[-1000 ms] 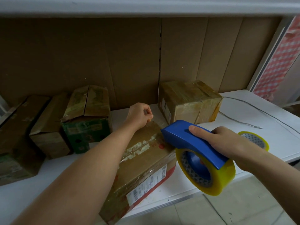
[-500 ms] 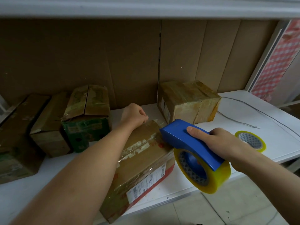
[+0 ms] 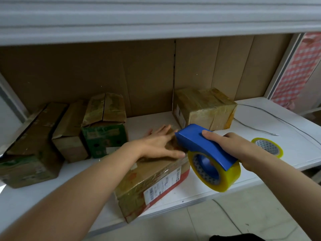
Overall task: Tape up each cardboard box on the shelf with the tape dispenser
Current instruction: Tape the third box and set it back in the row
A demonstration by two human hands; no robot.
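On box (image 3: 151, 178): left hand (image 3: 161, 145) flat, spread; right hand (image 3: 231, 150) beside, gripping tape dispenser (image 3: 206, 153).

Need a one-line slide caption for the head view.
Left hand flattens brown cardboard box; right hand holds blue tape dispenser.

This looks like a storeroom or packing area rather than a living space. A plain white shelf board (image 3: 286, 141) is backed with flat brown cardboard sheets (image 3: 139, 75) and carries several worn, taped brown cardboard parcels (image 3: 205, 106), one bearing a white printed shipping label (image 3: 161, 186). A spare roll of yellowish clear packing tape (image 3: 267, 146) lies on the shelf, above a pale tiled floor (image 3: 243, 214).
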